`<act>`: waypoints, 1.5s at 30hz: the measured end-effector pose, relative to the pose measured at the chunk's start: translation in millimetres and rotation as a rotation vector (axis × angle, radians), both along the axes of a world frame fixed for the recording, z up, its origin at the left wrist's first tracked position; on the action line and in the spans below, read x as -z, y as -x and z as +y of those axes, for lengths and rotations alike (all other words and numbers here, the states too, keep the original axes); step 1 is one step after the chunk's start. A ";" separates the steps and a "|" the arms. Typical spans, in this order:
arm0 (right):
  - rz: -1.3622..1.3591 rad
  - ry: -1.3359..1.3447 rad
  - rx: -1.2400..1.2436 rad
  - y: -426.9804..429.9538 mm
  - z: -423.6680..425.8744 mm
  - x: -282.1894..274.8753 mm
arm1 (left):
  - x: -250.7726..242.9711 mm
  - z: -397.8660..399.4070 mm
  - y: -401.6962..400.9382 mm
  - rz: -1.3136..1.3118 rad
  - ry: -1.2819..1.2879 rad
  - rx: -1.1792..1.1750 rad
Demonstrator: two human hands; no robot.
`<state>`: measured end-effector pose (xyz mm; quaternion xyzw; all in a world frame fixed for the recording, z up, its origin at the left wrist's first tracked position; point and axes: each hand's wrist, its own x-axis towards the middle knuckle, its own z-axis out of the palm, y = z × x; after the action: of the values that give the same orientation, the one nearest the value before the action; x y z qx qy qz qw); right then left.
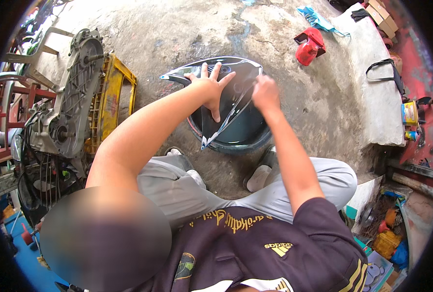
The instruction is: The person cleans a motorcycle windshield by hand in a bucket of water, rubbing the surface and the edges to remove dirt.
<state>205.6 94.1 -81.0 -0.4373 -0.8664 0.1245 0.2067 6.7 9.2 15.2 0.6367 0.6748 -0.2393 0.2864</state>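
A glossy dark body panel (242, 77), seemingly a motorcycle fairing, with pale edges and pointed ends, lies over a round black basin (234, 149) that holds dark liquid. My left hand (213, 89) rests on the panel with its fingers spread. At the panel's upper right corner is my right hand (266, 93), curled and blurred by motion; whether something is inside it cannot be told. The basin stands on the floor in front of my feet, and part of its rim is hidden by the panel.
A red plastic part (308, 49) and a light blue cloth (316, 20) lie on the concrete floor at the upper right. To the left stand a yellow crate (117, 106) and a metal engine casing (72, 98). A concrete ledge (377, 98) runs along the right.
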 end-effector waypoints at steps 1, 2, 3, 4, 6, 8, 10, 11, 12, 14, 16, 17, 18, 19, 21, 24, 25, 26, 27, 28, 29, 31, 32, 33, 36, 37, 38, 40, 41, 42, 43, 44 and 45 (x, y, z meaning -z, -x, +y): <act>-0.026 0.013 -0.057 8.2 -21.5 -1.3 | 2.9 -1.3 1.6 0.008 -0.011 0.000; -0.008 0.041 -0.070 11.6 -43.6 -3.0 | 0.2 -2.3 2.7 0.010 -0.001 -0.005; 0.013 0.072 -0.074 12.0 -56.1 -3.0 | -1.3 -1.4 1.3 0.011 0.004 -0.004; 0.015 0.077 -0.074 12.4 -55.1 -1.3 | -2.8 -0.5 -0.3 0.011 0.016 -0.007; 0.071 0.013 -0.025 11.2 -47.5 0.2 | -7.1 0.1 0.5 0.017 0.032 -0.008; 0.037 0.033 0.083 10.6 -16.2 -2.2 | -7.8 2.0 -1.2 -0.003 0.026 0.001; 0.047 0.052 0.133 8.0 0.7 -6.3 | -3.1 2.2 -0.2 -0.007 0.020 0.001; 0.031 0.038 0.116 5.8 2.4 -6.2 | -0.9 2.3 0.1 -0.013 0.016 -0.001; 0.013 0.023 0.095 5.9 3.8 -8.3 | -1.2 2.5 -0.2 -0.013 0.011 -0.002; -0.009 0.050 0.042 6.9 -9.8 -6.2 | -1.2 2.9 -1.7 -0.003 0.019 0.001; -0.020 0.080 -0.036 11.9 -38.8 -3.9 | -1.0 0.9 1.1 0.004 0.018 -0.004; -0.009 0.077 -0.058 14.0 -51.5 -3.1 | -0.8 0.1 2.1 0.013 0.019 -0.006; 0.026 0.073 -0.039 12.6 -57.1 -2.2 | -0.5 0.4 0.8 0.014 0.021 0.000; 0.029 0.075 -0.035 11.2 -52.3 -2.2 | -0.3 0.7 -0.5 0.030 0.013 0.001; 0.051 0.002 -0.023 7.3 -26.8 -1.2 | 0.0 0.6 -1.6 0.050 0.014 0.014; 0.065 0.005 0.016 1.7 2.8 -0.3 | -1.0 5.7 -1.7 0.002 0.003 0.006; 0.027 -0.009 0.006 4.2 0.5 -2.2 | -0.9 4.4 -0.9 0.001 0.002 0.005; 0.031 0.017 0.002 5.2 -10.2 -1.9 | -0.6 2.6 -0.7 0.009 0.018 0.001; 0.034 0.037 -0.005 7.3 -24.3 -4.5 | -0.4 2.1 0.3 0.014 0.028 -0.006; 0.019 0.066 -0.038 11.4 -36.7 -1.7 | -1.2 0.4 0.5 0.022 0.029 -0.005; -0.002 0.052 -0.070 11.7 -49.1 -0.4 | -2.3 1.8 0.3 0.022 0.024 -0.007; 0.099 0.042 -0.051 8.4 -47.4 3.4 | -3.5 0.6 -2.0 0.035 0.035 -0.006; 0.086 0.004 -0.012 8.4 -35.2 3.3 | -4.7 2.0 -2.1 0.037 0.038 -0.007; 0.071 -0.031 0.036 5.6 -17.6 4.5 | -6.3 5.6 -4.7 0.033 0.037 0.002; 0.016 -0.040 0.051 4.8 3.2 -1.7 | -5.1 4.9 -4.9 0.026 0.043 0.005; -0.018 -0.036 0.049 6.9 -2.2 -3.2 | -5.0 4.4 -3.5 0.021 0.047 -0.001; 0.005 -0.016 0.020 8.7 -14.1 -2.7 | -3.4 2.5 -2.9 0.027 0.044 -0.002; -0.004 0.029 -0.046 14.1 -39.3 0.0 | -2.9 1.5 -1.3 0.030 0.040 -0.004; 0.041 0.023 -0.071 13.3 -52.4 -0.1 | -2.2 0.7 0.1 0.036 0.043 -0.003; 0.052 0.037 -0.067 11.3 -54.4 -0.9 | -2.0 0.9 -0.3 0.037 0.043 -0.003; 0.064 0.051 -0.065 9.1 -53.8 -2.1 | -1.7 1.4 -1.2 0.034 0.038 -0.001; 0.060 0.038 -0.033 7.6 -42.0 -0.9 | -1.5 1.7 -1.4 0.030 0.034 0.000; 0.054 0.024 0.011 4.1 -23.9 1.7 | -4.0 5.3 -3.8 0.030 0.033 0.010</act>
<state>201.5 70.2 -82.7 -0.4409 -0.8565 0.1455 0.2256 10.5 14.4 19.2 0.6315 0.6717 -0.2616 0.2856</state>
